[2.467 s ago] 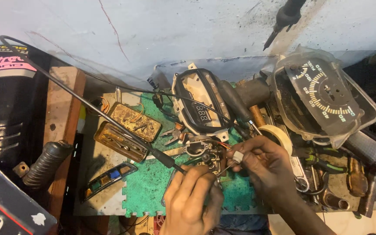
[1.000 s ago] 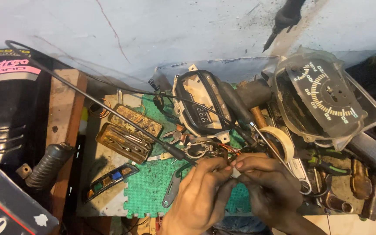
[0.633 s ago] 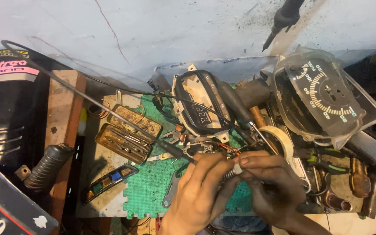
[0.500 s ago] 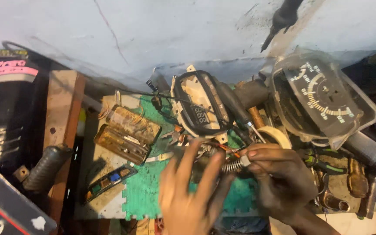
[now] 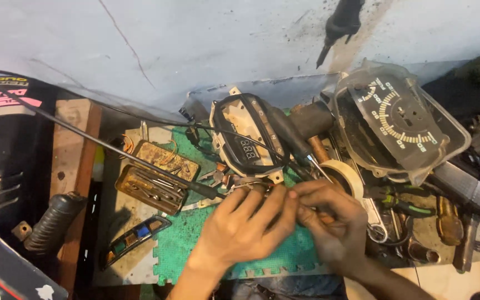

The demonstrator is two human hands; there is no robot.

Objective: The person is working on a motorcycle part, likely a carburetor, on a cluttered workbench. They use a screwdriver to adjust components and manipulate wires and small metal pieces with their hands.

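My left hand [image 5: 245, 228] and my right hand [image 5: 337, 222] meet fingertip to fingertip over a green foam mat [image 5: 181, 244]. Both pinch a small wired part between them; it is almost wholly hidden, and only an orange bit [image 5: 324, 219] shows under my right fingers. Just beyond the fingers lie loose metal bits and wires [image 5: 223, 179] and a small meter unit with a digital display [image 5: 248, 145].
A rusty open tin of small tools [image 5: 156, 179] lies left of the mat, crossed by a long black rod [image 5: 84, 136]. A clear-covered speedometer [image 5: 401, 119], a tape roll [image 5: 344, 172], a screwdriver [image 5: 291, 140] and green-handled pliers [image 5: 404, 204] crowd the right. A rubber grip [image 5: 54, 222] lies far left.
My left hand, spread open half a second ago, has closed its fingers onto the part in my right hand. Both hands have shifted slightly right over the mat.
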